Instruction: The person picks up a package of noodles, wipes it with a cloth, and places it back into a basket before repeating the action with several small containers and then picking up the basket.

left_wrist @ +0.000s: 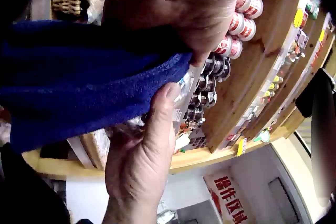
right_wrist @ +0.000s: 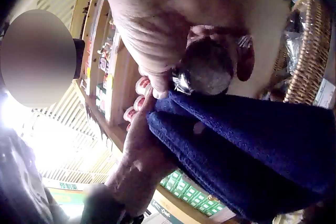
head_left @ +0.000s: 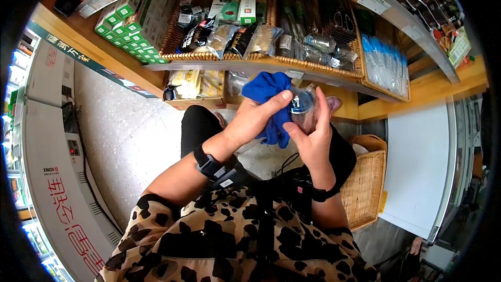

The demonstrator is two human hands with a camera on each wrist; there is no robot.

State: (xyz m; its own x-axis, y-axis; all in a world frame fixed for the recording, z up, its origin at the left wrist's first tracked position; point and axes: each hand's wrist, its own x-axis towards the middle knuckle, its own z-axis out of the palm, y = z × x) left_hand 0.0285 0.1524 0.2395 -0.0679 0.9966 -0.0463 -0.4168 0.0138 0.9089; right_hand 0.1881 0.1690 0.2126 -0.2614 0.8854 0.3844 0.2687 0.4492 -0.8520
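My left hand (head_left: 253, 117) grips a bunched blue cloth (head_left: 269, 87), its thumb laid along the side of a clear, shiny round item in plastic wrap (head_left: 302, 105). My right hand (head_left: 315, 143) holds that item from the other side between thumb and fingers; what kind it is, I cannot tell. The cloth meets the item where both hands come together. In the left wrist view the cloth (left_wrist: 89, 87) hangs in folds and mostly hides the item. From the right wrist, the rounded transparent end of the item (right_wrist: 210, 69) shows under my right hand (right_wrist: 173, 19).
Ahead, a shelf carries wicker baskets (head_left: 360, 47) of packaged goods and stacked green-and-white boxes (head_left: 130, 26). Below it is a carton (head_left: 195, 102) of yellow packets. A wicker basket (head_left: 362, 188) stands at right by a white panel (head_left: 417, 167); a white freezer (head_left: 49, 162) lines the left.
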